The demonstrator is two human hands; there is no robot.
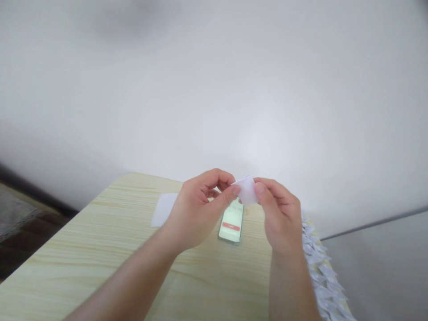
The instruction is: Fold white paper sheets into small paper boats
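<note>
A small folded piece of white paper (247,191) is held up above the table, between my two hands. My left hand (200,209) pinches its left corner between thumb and fingers. On the other side, my right hand (281,209) grips the right edge the same way, thumb in front. Below the paper lies a phone (230,225) with a lit screen and a red button; its upper part is hidden by the paper and my left hand. A flat white sheet of paper (163,209) rests on the table, partly covered by my left hand.
The light wood-grain table (100,240) stands against a white wall (200,89). Many folded white paper pieces (323,272) are lined up along the table's right edge, beside my right forearm. A dark area (26,223) shows beyond the left edge.
</note>
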